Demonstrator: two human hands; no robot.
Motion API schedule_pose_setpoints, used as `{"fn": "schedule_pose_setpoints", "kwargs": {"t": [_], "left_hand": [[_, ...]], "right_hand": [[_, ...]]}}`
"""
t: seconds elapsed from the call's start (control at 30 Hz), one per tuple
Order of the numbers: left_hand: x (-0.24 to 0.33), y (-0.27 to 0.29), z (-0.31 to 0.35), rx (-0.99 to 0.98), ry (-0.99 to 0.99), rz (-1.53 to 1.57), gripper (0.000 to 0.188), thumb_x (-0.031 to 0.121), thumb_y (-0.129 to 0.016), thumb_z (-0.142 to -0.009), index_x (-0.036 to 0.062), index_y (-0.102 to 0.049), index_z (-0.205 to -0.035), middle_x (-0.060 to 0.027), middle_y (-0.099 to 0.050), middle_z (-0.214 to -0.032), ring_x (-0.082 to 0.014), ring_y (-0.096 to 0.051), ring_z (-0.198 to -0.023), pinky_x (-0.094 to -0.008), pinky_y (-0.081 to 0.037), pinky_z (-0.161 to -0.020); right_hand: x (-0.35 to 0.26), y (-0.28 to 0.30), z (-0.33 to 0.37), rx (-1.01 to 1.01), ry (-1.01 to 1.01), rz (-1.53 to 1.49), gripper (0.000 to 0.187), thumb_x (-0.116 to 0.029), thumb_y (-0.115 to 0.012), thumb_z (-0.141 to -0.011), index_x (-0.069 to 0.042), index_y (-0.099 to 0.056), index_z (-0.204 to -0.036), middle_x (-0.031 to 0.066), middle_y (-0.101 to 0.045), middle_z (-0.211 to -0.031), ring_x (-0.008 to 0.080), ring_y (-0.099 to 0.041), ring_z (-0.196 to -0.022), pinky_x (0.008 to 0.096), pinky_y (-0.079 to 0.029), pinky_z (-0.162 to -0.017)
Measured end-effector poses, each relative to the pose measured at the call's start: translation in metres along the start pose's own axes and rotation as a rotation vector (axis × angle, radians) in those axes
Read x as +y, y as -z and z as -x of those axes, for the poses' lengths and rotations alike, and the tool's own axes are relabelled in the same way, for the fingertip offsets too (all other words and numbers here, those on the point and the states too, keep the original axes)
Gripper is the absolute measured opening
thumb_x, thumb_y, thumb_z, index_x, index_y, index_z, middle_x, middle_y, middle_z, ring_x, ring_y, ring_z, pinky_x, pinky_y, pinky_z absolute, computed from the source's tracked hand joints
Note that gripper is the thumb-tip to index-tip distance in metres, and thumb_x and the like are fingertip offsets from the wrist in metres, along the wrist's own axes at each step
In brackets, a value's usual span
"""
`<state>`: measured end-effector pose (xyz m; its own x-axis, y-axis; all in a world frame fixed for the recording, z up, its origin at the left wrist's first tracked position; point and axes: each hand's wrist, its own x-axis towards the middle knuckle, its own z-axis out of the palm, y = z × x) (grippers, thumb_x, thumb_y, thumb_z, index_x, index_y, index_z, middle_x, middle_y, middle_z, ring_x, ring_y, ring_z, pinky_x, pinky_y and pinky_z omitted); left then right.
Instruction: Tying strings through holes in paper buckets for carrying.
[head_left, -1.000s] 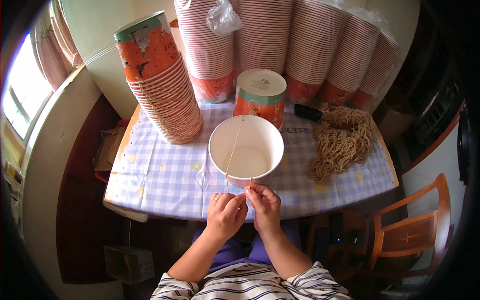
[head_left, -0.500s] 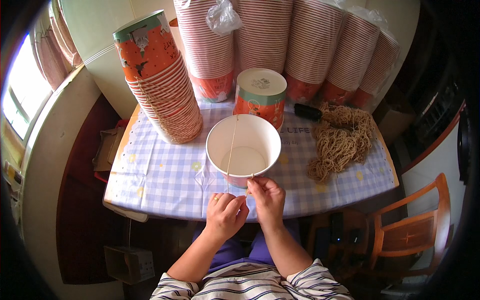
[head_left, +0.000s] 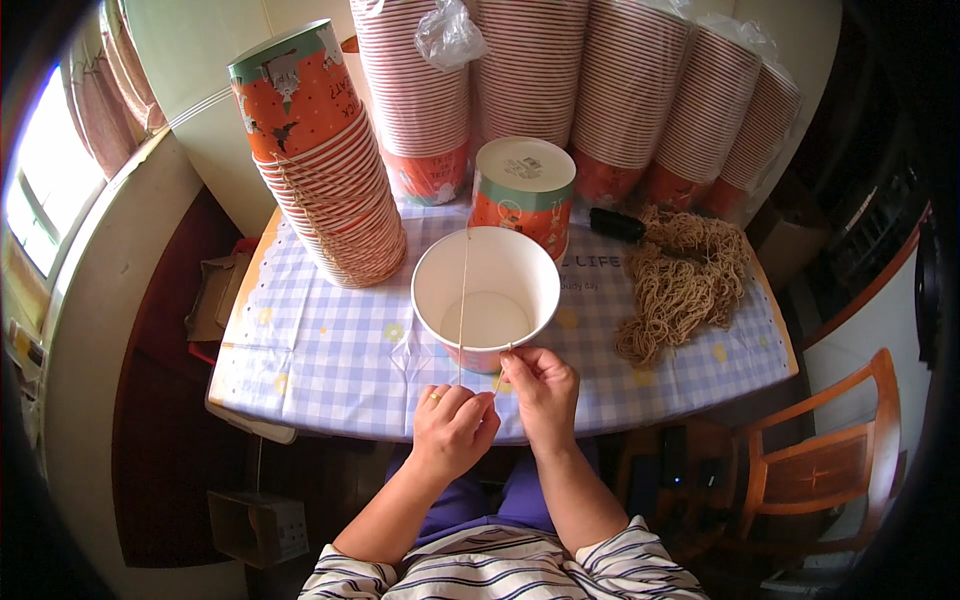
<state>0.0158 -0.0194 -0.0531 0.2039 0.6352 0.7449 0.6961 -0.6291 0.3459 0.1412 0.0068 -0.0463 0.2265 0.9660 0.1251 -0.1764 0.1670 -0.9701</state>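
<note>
A paper bucket, white inside, stands mouth up near the table's front edge. From its far rim a thin twine runs taut across the opening, over the near rim and down to my left hand. That hand is closed, pinching the twine just in front of the bucket. My right hand is closed at the bucket's near rim, its thumb and fingertips pinching a short length of twine that comes through by the rim and reaches toward the left hand. What exactly lies between the fingertips is partly hidden.
Behind it an orange and green bucket stands upside down. A tall leaning stack of nested buckets is at the left, with wrapped stacks along the back. A bundle of tan twine and a black object lie at the right. A wooden chair stands beyond.
My right hand has moved slightly right and up along the near rim. The twine across the mouth has shifted a little; the left hand has hardly moved.
</note>
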Motion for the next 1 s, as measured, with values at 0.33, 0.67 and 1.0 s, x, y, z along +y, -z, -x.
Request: {"fn": "schedule_pose_setpoints", "kwargs": {"t": [0.33, 0.67, 1.0], "left_hand": [[-0.002, 0.001, -0.002, -0.002, -0.018, -0.007, 0.017, 0.005, -0.067, -0.064, 0.0089, -0.061, -0.079, -0.0029, -0.049, -0.066, -0.0208, -0.05, -0.058, -0.0344, -0.038, -0.057], [-0.005, 0.002, 0.001, -0.004, -0.018, 0.003, 0.022, 0.004, -0.068, -0.066, 0.009, -0.064, -0.087, -0.0034, -0.056, -0.076, -0.0195, -0.052, -0.06, -0.0338, -0.04, -0.058], [-0.008, 0.019, -0.006, 0.214, 0.023, -0.044, 0.033, 0.002, -0.068, -0.063, 0.0089, -0.068, -0.095, -0.0096, -0.059, -0.102, -0.0158, -0.048, -0.061, -0.0297, -0.04, -0.06]], "right_hand": [[-0.006, 0.001, -0.007, -0.02, 0.017, 0.079, 0.017, -0.014, -0.068, -0.084, 0.001, -0.066, -0.077, 0.0001, -0.063, -0.064, 0.0038, -0.054, -0.059, 0.0221, -0.044, -0.055], [-0.009, 0.008, -0.012, -0.091, -0.014, 0.052, 0.016, -0.014, -0.068, -0.084, 0.001, -0.066, -0.079, -0.0022, -0.062, -0.065, 0.0024, -0.05, -0.06, 0.0201, -0.042, -0.055], [-0.008, 0.033, -0.011, -0.16, -0.043, 0.038, 0.011, -0.012, -0.067, -0.085, -0.001, -0.064, -0.087, -0.0041, -0.06, -0.075, 0.0014, -0.049, -0.068, 0.0178, -0.041, -0.063]]}}
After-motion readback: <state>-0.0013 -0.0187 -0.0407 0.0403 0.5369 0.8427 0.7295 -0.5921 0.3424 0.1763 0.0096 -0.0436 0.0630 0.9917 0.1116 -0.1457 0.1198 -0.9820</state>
